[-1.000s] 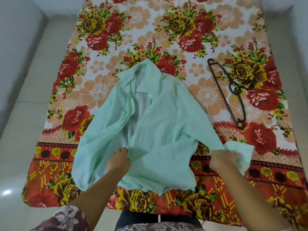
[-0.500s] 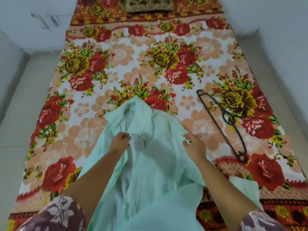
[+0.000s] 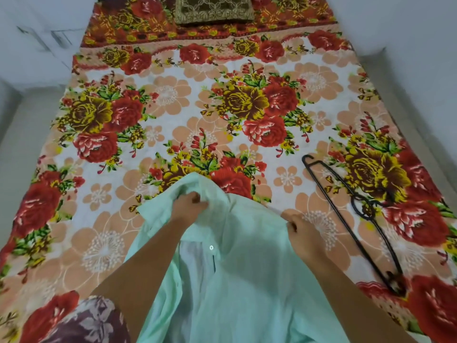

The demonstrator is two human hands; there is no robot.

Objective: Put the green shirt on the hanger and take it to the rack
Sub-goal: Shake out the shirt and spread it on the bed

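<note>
A pale green shirt (image 3: 247, 280) lies front-up on the flowered bedspread (image 3: 173, 107), collar pointing away from me, with a white button showing on its placket. My left hand (image 3: 190, 206) grips the collar fabric near the neck. My right hand (image 3: 300, 231) pinches the shirt's right shoulder edge. A black hanger (image 3: 346, 219) lies flat on the spread to the right of the shirt, about a hand's width from my right hand, hook toward the right.
A brown patterned cushion (image 3: 214, 9) sits at the bed's far end. Pale tiled floor (image 3: 27, 125) runs along both sides of the bed, and white walls rise beyond. The rack is not in view.
Both hands went from the shirt's lower hem and sleeve up to the collar and right shoulder. My view has tilted up and forward, bringing in the far end of the bed.
</note>
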